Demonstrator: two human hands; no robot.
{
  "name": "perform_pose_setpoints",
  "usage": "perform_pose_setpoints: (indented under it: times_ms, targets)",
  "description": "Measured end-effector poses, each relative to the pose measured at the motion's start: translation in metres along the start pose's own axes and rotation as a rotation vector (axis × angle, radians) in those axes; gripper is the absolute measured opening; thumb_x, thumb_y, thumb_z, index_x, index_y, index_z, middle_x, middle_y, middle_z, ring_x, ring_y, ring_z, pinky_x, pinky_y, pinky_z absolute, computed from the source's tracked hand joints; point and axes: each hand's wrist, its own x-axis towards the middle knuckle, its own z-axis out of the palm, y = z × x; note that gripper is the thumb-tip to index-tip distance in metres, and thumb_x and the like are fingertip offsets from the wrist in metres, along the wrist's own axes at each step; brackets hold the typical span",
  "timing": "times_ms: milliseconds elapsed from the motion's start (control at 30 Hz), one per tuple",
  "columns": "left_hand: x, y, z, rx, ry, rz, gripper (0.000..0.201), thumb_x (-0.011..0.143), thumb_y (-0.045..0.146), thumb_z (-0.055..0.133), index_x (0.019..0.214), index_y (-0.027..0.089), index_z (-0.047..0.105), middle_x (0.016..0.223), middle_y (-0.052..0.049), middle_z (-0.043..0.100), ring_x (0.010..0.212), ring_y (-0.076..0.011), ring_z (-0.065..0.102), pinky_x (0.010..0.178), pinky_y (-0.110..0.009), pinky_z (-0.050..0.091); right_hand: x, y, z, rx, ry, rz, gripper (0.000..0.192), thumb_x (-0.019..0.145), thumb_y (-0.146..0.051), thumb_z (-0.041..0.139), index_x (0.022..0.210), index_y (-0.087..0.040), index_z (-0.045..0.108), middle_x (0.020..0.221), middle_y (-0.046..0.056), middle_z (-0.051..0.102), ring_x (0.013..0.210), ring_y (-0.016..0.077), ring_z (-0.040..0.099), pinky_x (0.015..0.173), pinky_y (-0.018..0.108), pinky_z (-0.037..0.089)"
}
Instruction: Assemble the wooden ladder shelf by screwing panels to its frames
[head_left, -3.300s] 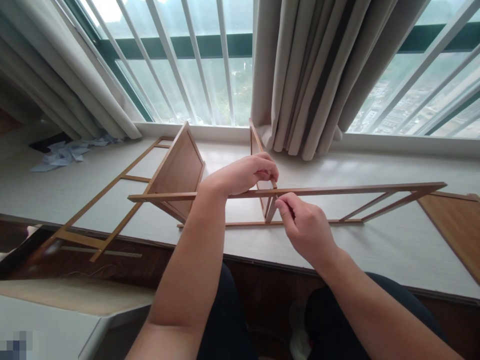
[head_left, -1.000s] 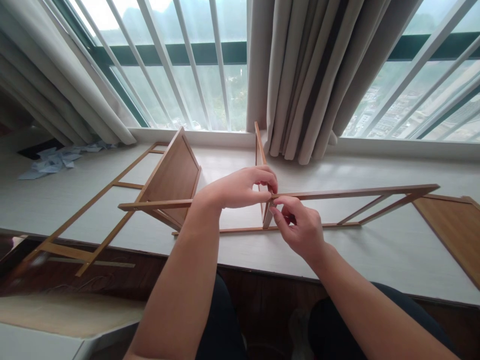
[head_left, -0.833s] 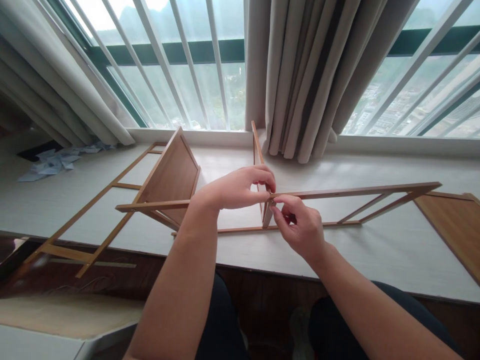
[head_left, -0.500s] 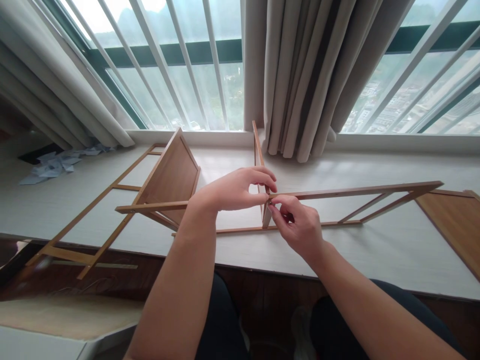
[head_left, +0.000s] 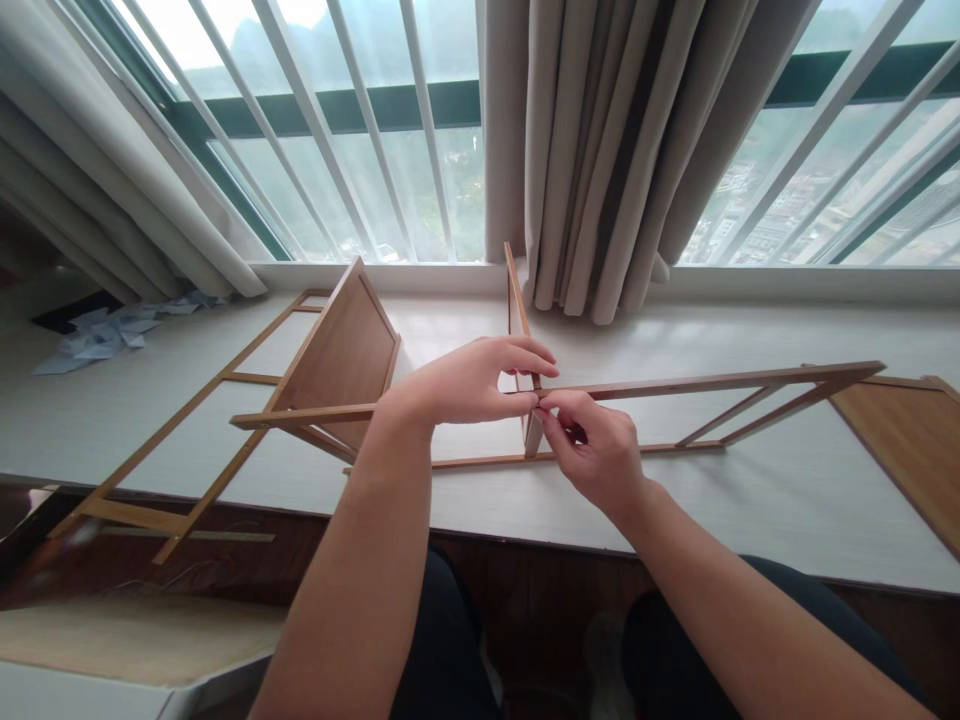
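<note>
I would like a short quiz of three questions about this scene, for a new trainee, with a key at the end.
1. True or false: both hands meet at the upper rail of the wooden frame.
2. Which lies flat at the far right of the sill? A) crumpled paper B) a wooden panel C) a curtain
3. Fill in: the left hand pinches the rail where an upright ____ meets it.

Key:
1. True; the right hand pinches there too.
2. B, the wooden panel; the crumpled paper lies far left.
3. board
</note>
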Motion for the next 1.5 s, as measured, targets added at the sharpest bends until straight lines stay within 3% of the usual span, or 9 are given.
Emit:
perform_pose_setpoints:
  times_ms: [333,600,733,833,933,1100,1233,1500]
  targets:
    - [-0.001,0.000,-0.001,-0.043,-0.008,0.000,0.028,0.089,0.033,0.070,0.113,0.023,0.079,0.134,-0.008,0.068,0.114,-0.0232,0.066,0.099,-0.034,0.053,-0.002,0.002,-0.001,0.005,0.000,0.052,0.004,0.097,-0.020,0.066,0.095,-0.021,0.062,0.061,-0.008,0.048,0.049,0.0069,0.042,0.052,0.021,0.036]
    - [-0.001,-0.002,-0.001,-0.055,-0.015,-0.014,0.030,0.090,0.037,0.069,0.115,0.024,0.079,0.136,-0.008,0.067,0.116,-0.0239,0.065,0.101,-0.036,0.052,-0.006,-0.005,-0.013,0.077,-0.100,0.121,0.016,0.094,-0.012,0.057,0.106,-0.022,0.060,0.068,-0.006,0.055,0.053,0.0096,0.048,0.055,0.022,0.042]
    - [-0.001,-0.005,-0.001,-0.065,-0.011,-0.042,0.037,0.089,0.039,0.070,0.123,0.025,0.076,0.139,-0.008,0.066,0.119,-0.0244,0.065,0.103,-0.036,0.052,-0.015,-0.008,-0.021,0.120,-0.176,0.160,0.024,0.095,-0.008,0.049,0.111,-0.021,0.060,0.086,0.001,0.066,0.070,0.0140,0.060,0.064,0.025,0.049]
    - [-0.001,-0.006,0.000,-0.064,-0.009,-0.038,0.037,0.090,0.041,0.070,0.122,0.025,0.077,0.138,-0.008,0.066,0.119,-0.0245,0.065,0.105,-0.036,0.051,-0.015,-0.009,-0.025,0.112,-0.217,0.130,0.022,0.098,-0.009,0.052,0.113,-0.021,0.061,0.097,0.005,0.070,0.086,0.0182,0.064,0.076,0.030,0.052]
    - [-0.001,-0.006,-0.001,-0.060,-0.009,-0.033,0.037,0.091,0.041,0.070,0.123,0.025,0.077,0.137,-0.007,0.067,0.119,-0.0240,0.065,0.106,-0.036,0.050,-0.011,-0.012,-0.031,0.014,-0.211,0.067,0.020,0.099,-0.010,0.056,0.112,-0.022,0.065,0.093,0.005,0.071,0.091,0.0214,0.063,0.084,0.037,0.051]
    - [-0.001,-0.007,-0.001,-0.056,-0.016,-0.036,0.036,0.091,0.041,0.070,0.123,0.026,0.077,0.138,-0.006,0.066,0.119,-0.0238,0.065,0.105,-0.035,0.050,-0.005,-0.019,-0.044,0.088,-0.236,0.042,0.026,0.101,-0.009,0.055,0.118,-0.024,0.067,0.095,0.005,0.074,0.087,0.0190,0.066,0.079,0.034,0.056]
    - [-0.001,-0.008,0.000,-0.060,-0.023,-0.043,0.037,0.091,0.042,0.069,0.124,0.027,0.076,0.140,-0.006,0.065,0.118,-0.0233,0.065,0.104,-0.035,0.051,-0.005,-0.019,-0.049,0.170,-0.201,0.024,0.030,0.100,-0.007,0.058,0.123,-0.024,0.067,0.106,0.005,0.077,0.096,0.0177,0.073,0.085,0.031,0.060]
    - [-0.001,-0.005,-0.002,-0.056,-0.022,-0.043,0.038,0.089,0.042,0.070,0.123,0.026,0.077,0.139,-0.007,0.066,0.121,-0.0251,0.065,0.106,-0.037,0.050,-0.008,-0.014,-0.045,0.163,-0.149,-0.039,0.018,0.096,-0.008,0.062,0.104,-0.023,0.070,0.108,0.008,0.074,0.097,0.0189,0.074,0.084,0.033,0.063]
